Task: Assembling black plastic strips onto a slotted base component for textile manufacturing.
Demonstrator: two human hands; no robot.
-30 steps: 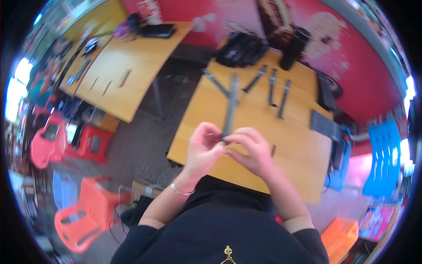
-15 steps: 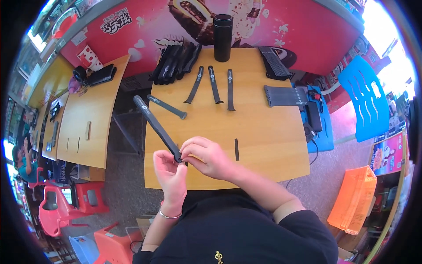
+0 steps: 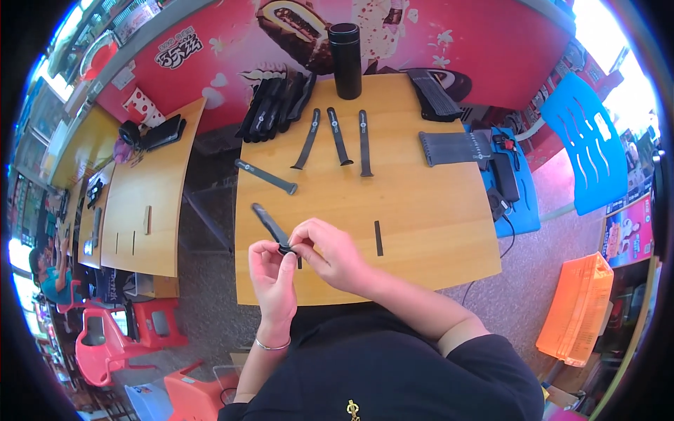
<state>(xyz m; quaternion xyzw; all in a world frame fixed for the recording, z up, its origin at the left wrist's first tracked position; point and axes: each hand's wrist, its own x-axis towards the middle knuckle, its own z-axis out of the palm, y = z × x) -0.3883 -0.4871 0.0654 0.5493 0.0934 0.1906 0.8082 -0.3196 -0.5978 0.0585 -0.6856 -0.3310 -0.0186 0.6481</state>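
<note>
- Person in teal: sits at the far left edge, partly hidden.
- Pink chair and red stool: stand side by side below the side table.
- Side table: carries a black pouch near the upper end.
- Slanted strap: lies at the left of the main table, apart from both hands.
- Held strap: sticks out toward the upper left over the table's near left part; looks bunched at the near end, too covered to tell exactly how.
- Left hand: wears a silver bracelet; clamps thumb and fingers on the bunched end.
- Pile of black straps: rests at the back left corner.
- Right hand: pinches the same end, fingers together against the left ones.
- Three dark straps: lie spaced apart, before the black bottle, which stands upright.
- Short dark strip: shows just beside the right hand.
- Stack of dark straps: lies at the back right.
- Flat row of straps: reaches the right edge.
- Orange crate and blue chair: stand beyond, on the right.
</note>
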